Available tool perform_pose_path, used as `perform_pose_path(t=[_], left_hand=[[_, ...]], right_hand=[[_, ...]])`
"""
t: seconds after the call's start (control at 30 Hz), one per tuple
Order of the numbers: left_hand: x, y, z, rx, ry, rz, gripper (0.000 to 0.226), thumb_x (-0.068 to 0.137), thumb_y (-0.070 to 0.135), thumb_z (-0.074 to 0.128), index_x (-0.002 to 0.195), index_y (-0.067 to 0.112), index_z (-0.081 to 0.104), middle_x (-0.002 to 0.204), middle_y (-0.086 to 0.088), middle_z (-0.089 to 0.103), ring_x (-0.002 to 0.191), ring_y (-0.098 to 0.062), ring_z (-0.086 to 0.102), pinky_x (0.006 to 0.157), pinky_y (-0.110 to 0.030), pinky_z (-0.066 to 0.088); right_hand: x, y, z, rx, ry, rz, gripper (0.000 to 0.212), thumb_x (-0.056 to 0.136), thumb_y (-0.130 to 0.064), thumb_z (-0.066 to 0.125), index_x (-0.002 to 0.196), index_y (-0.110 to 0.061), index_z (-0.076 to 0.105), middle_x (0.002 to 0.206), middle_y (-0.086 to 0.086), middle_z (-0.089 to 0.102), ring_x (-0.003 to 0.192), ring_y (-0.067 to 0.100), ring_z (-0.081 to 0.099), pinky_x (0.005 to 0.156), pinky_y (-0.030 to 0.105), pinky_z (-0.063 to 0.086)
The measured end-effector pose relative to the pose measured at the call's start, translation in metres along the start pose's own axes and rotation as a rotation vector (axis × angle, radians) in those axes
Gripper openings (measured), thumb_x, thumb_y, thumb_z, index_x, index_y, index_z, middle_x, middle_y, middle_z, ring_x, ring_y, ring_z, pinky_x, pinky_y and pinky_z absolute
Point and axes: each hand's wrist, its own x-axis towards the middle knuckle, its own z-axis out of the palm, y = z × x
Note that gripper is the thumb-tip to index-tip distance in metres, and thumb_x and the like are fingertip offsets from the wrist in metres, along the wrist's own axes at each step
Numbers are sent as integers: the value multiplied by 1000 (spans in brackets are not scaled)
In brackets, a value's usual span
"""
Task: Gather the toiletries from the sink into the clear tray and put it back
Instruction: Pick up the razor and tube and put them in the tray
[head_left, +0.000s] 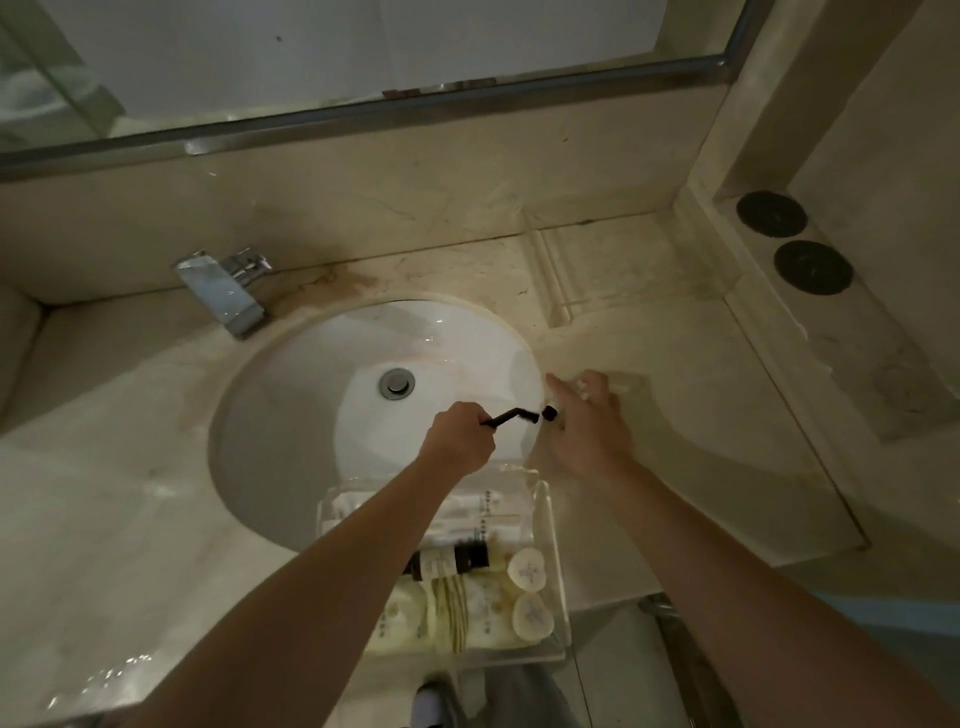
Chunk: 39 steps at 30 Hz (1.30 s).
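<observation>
Mostly gathered: the clear tray (553, 540) at the sink's (291, 395) 6 o'clock rim holds bottles. Left hand (457, 441) grips a black razor (511, 417); right hand (589, 421) clasps a small white item at 3 o'clock. Tray's return remains.

I have a single view, a wide-angle camera worn on the head, looking steeply down and forward over a beige marble countertop (130, 519). It sits close above the round white ceramic sink basin (291, 415), which fills the middle of my frame. Both bare forearms run in from the bottom edge. The top of the frame reaches the metal-framed wall mirror (363, 57); the bottom reaches the floor at the counter's front edge. Straight lines bow near the borders.
</observation>
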Motion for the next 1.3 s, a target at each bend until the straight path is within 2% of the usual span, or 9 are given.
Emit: perform_pose_path(t=[0.13,0.27,0.4,0.5,0.6,0.7,0.9,1.07,1.3], left_hand=[[11,0,-4,-73,34,-49,22,92,12,47,102,3,64,96,-20,70,92,-36,68,83,-47,57],[16,15,-3,-230,-48,-56,16,93,8,44,97,6,59,84,-14,66,64,-21,59,54,-27,45],[21,28,4,-471,-112,-42,12,94,7,43,91,5,54,81,-8,62,62,-19,55,55,-27,42],[23,35,3,-637,-122,-72,18,97,12,40,83,9,51,86,-8,58,65,-21,57,56,-30,46],[19,39,-3,-701,-140,-75,23,101,23,36,88,10,50,93,-10,59,67,-23,60,59,-33,51],[10,33,-13,-674,-216,-4,17,96,22,52,84,11,49,91,-12,63,66,-24,63,60,-32,55],[-15,-1,-37,-542,-293,155,51,78,-9,64,62,22,26,52,5,45,55,-13,52,68,-29,53],[-48,-38,-62,-541,-270,190,51,79,-12,63,63,21,28,72,-8,43,83,-22,55,63,-21,56],[-103,-93,-83,-424,-213,168,47,80,-6,66,64,20,31,75,-11,51,65,-18,57,55,-19,52]], right_hand=[[9,0,3,-111,-18,-49,27,86,-23,57,114,-24,59,134,2,35,116,28,38,82,37,49],[13,3,7,-110,53,-118,23,87,-12,54,109,-16,59,120,6,47,106,28,46,79,37,49],[17,5,6,451,176,-5,20,87,-2,52,98,-11,66,100,6,65,84,21,62,76,35,53],[17,-8,-7,894,32,220,10,95,-9,51,101,-12,59,88,7,63,53,11,58,50,25,50],[13,-17,-11,1101,-97,249,13,99,-13,45,106,-3,51,73,14,57,38,9,50,36,22,39],[4,-24,-10,1086,-137,200,18,100,-16,42,106,-1,50,65,13,55,35,9,47,34,23,34],[-24,-49,-8,1038,-226,143,18,99,-17,41,96,-3,52,65,5,48,39,9,39,37,21,31],[-67,-65,-3,887,-345,-26,13,94,-21,54,81,-16,53,61,1,49,48,11,40,47,21,35],[-132,-90,14,566,-357,-205,14,81,-15,70,83,-20,57,87,-4,64,72,13,60,63,27,47]])
